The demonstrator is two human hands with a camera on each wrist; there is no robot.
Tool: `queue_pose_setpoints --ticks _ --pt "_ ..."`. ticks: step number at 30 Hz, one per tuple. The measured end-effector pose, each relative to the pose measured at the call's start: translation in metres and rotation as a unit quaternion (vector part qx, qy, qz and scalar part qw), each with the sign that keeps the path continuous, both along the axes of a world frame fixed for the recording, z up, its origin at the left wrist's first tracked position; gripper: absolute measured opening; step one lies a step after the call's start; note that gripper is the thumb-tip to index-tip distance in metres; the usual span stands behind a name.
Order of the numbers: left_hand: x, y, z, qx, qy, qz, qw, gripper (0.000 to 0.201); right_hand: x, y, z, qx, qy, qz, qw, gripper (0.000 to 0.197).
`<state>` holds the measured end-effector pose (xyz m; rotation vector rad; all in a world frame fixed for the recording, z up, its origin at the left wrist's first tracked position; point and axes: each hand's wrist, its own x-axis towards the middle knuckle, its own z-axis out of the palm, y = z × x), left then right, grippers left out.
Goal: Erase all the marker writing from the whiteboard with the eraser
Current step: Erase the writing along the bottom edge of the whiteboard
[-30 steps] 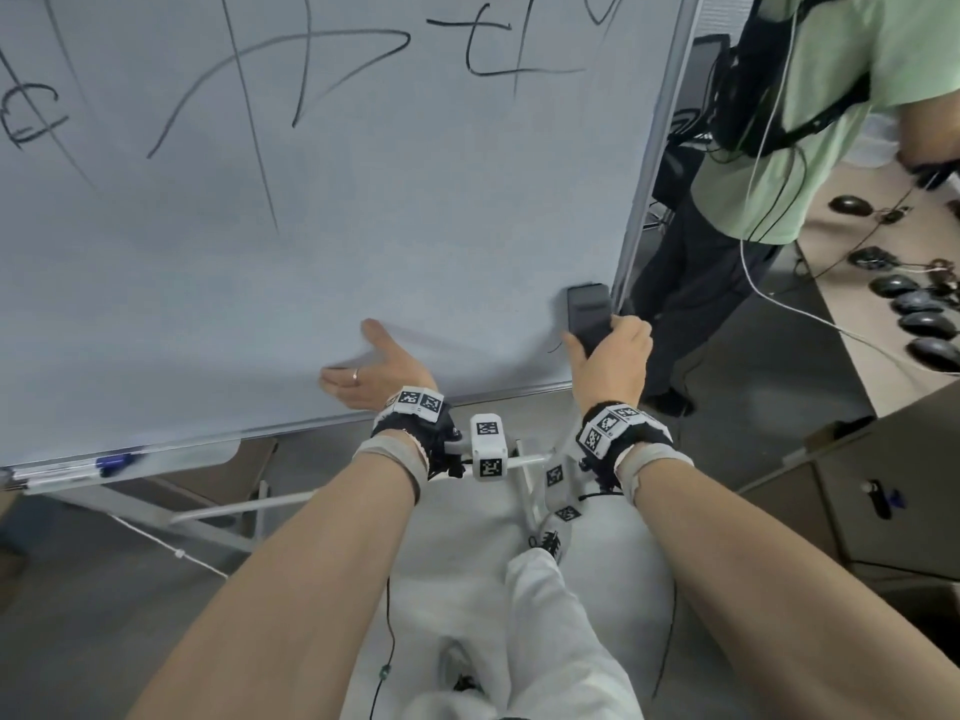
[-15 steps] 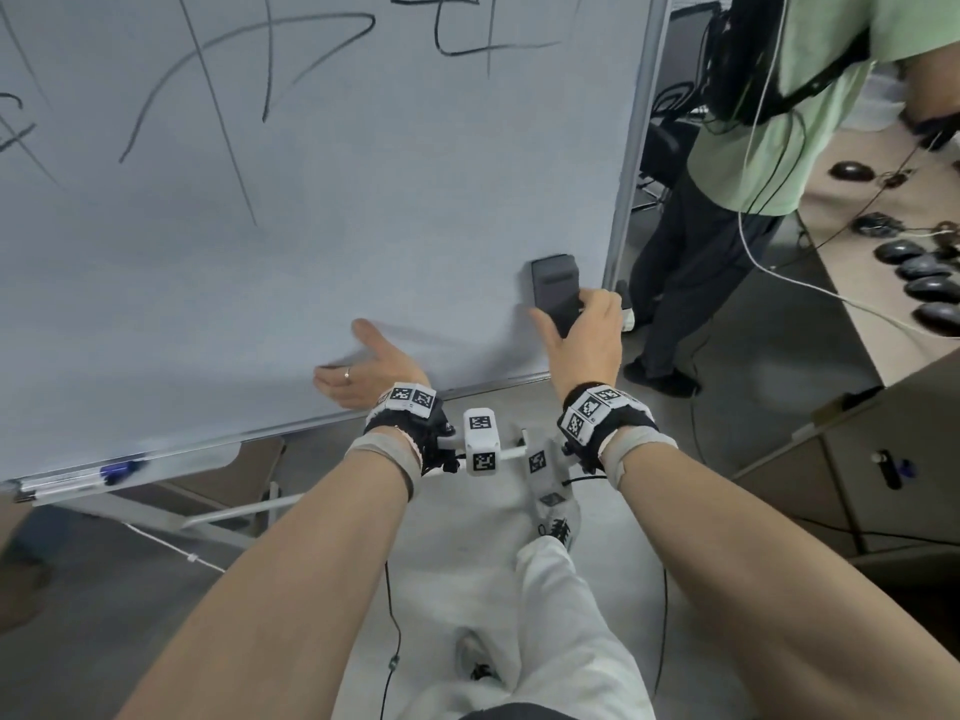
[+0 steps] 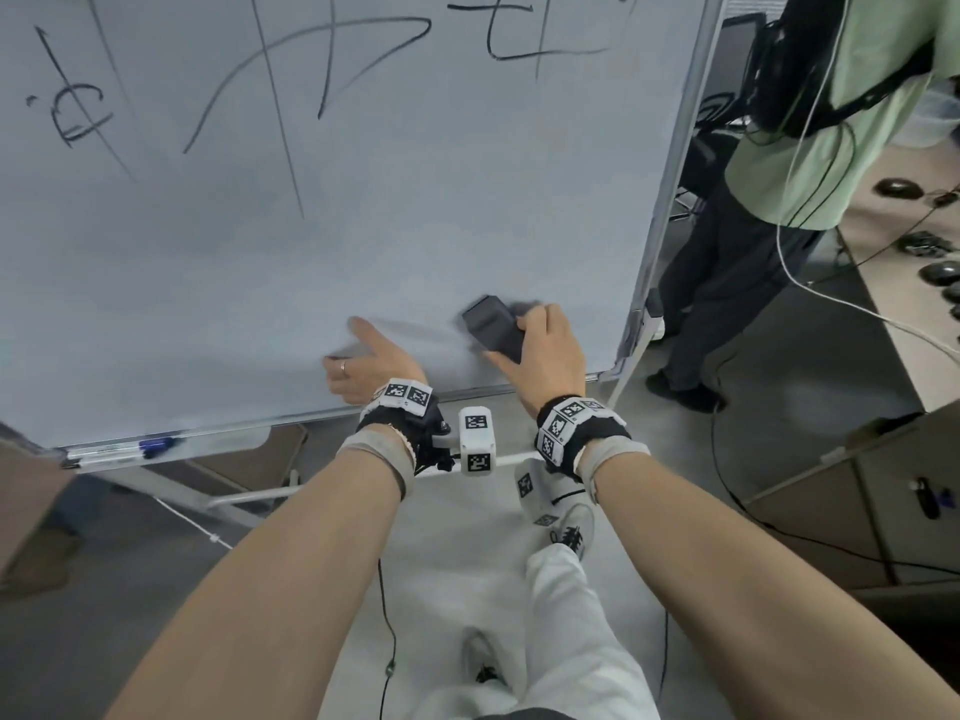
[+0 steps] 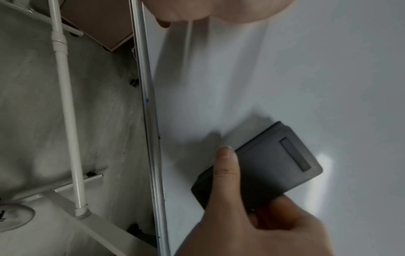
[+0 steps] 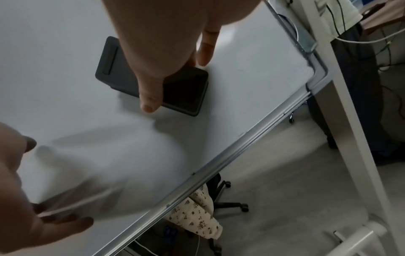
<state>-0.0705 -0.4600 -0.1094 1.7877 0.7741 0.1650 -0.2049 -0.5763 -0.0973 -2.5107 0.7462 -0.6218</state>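
Observation:
The whiteboard [image 3: 311, 241] fills the upper left of the head view, with black marker writing [image 3: 306, 59] across its top part. My right hand [image 3: 545, 350] grips the dark grey eraser [image 3: 491, 330] and holds it flat against the board's lower right area; the eraser [image 4: 269, 162] also shows in the left wrist view and, as a dark block [image 5: 122, 65], in the right wrist view. My left hand [image 3: 363, 366] lies open with straight fingers against the board, left of the eraser, near the bottom frame [image 3: 260, 423].
A person in a green shirt [image 3: 810, 122] stands just right of the board's edge. A blue marker [image 3: 156, 446] lies in the tray at the lower left. A desk with cables and dark mice [image 3: 940, 272] is at the far right. White stand legs [image 4: 65, 104] run below.
My right hand has slid the eraser leftwards along the lower board, away from the right frame, and tilted it. The left hand keeps its place on the board.

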Motion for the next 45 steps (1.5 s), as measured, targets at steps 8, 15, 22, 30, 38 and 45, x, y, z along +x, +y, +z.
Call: queue_pose_setpoints --ticks 8,15,22,30,38,45 --pt "-0.024 -0.021 0.055 -0.005 -0.088 -0.030 0.996 0.092 -0.019 -0.025 0.045 -0.013 -0.031 -0.080 0.996 0.056" --pt "-0.016 -0.040 0.142 -0.035 -0.136 -0.059 0.988 0.102 -0.012 -0.056 0.141 -0.086 -0.138 -0.157 0.974 0.061" --pt "-0.002 -0.030 0.175 -0.073 -0.115 -0.032 0.990 0.097 -0.005 -0.082 0.214 0.009 -0.199 -0.239 0.950 0.066" --pt "0.010 0.006 0.174 -0.121 -0.075 -0.009 0.990 0.070 0.027 -0.061 0.205 -0.021 -0.225 -0.199 0.954 0.058" --pt "0.040 0.063 0.167 -0.134 -0.068 -0.021 0.988 0.069 0.108 0.040 0.197 -0.108 -0.225 -0.014 0.968 0.055" --pt "0.077 0.136 0.139 0.037 -0.031 -0.152 0.987 0.050 0.141 0.099 0.141 -0.309 -0.090 0.162 0.933 0.056"
